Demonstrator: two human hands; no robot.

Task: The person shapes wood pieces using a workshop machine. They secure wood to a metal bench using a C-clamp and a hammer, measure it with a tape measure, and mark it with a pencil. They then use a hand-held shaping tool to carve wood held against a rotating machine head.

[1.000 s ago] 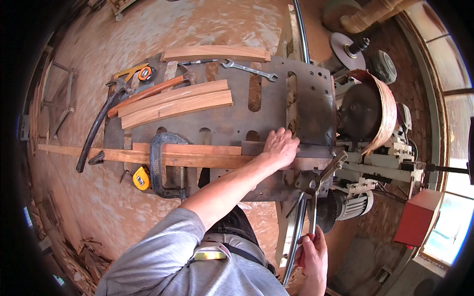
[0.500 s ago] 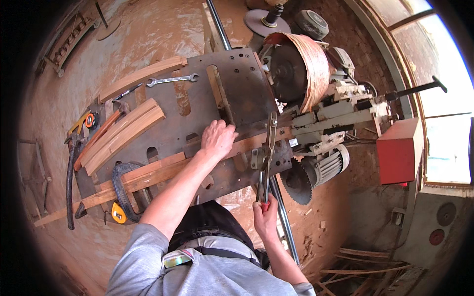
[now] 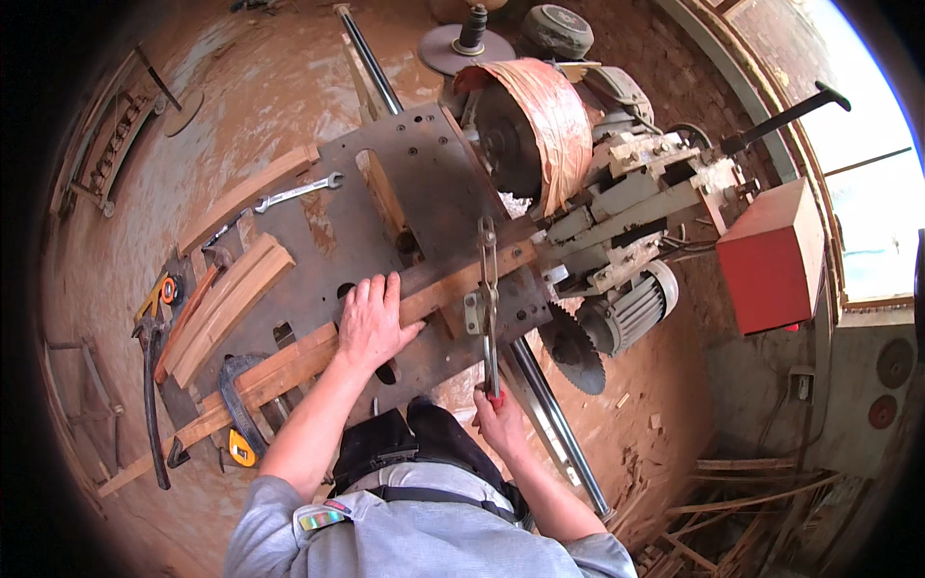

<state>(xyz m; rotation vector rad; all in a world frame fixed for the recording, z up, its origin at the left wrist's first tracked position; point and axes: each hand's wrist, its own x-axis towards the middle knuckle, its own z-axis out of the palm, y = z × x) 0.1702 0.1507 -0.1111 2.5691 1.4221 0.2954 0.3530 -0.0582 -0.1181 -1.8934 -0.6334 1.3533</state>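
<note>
My left hand [image 3: 374, 324] lies with its fingers spread over a long wooden strip [image 3: 443, 293] on the dark metal table [image 3: 361, 222]. It seems to press on the strip rather than grip it, though the thumb side is partly hidden. The fingers of my right hand [image 3: 499, 418] are closed round the red handle at the near end of a metal lever clamp [image 3: 491, 279]. The clamp's jaw end reaches over the strip. Farther left, a C-clamp [image 3: 233, 395] sits across the same wooden pieces.
Curved wooden pieces [image 3: 231, 308], a wrench [image 3: 299, 192], a hammer [image 3: 151, 385] and tape measures [image 3: 241, 448] lie to the left. At right stand a toothed saw blade [image 3: 573, 349], a motor [image 3: 631, 310], a covered wheel [image 3: 559, 135] and a red box [image 3: 771, 258]. Metal rails [image 3: 554, 414] run under the table.
My left hand has moved back and left along the strip, and its fingers have spread from a curl. My right hand stays on the clamp handle. The whole view has shifted and turned.
</note>
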